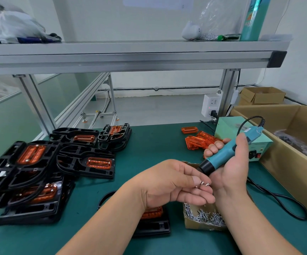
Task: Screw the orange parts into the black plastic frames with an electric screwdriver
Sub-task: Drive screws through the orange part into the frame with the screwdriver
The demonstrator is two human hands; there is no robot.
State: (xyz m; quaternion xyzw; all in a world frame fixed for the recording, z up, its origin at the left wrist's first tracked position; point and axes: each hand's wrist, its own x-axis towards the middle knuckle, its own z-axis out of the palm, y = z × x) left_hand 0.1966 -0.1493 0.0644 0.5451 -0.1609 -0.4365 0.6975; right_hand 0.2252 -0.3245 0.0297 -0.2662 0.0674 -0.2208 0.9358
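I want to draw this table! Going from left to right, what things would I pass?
Pile of black frames → left hand holding small screws → electric screwdriver in the right hand → big cardboard box.

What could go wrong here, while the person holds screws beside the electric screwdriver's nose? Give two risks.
1. The loose screws are only lightly held on the fingers of the left hand. They may slip off, perhaps missing the screw box below.
2. The electric screwdriver gripped by the right hand points at those fingers, with its tip hidden. If it started, it might nick them.
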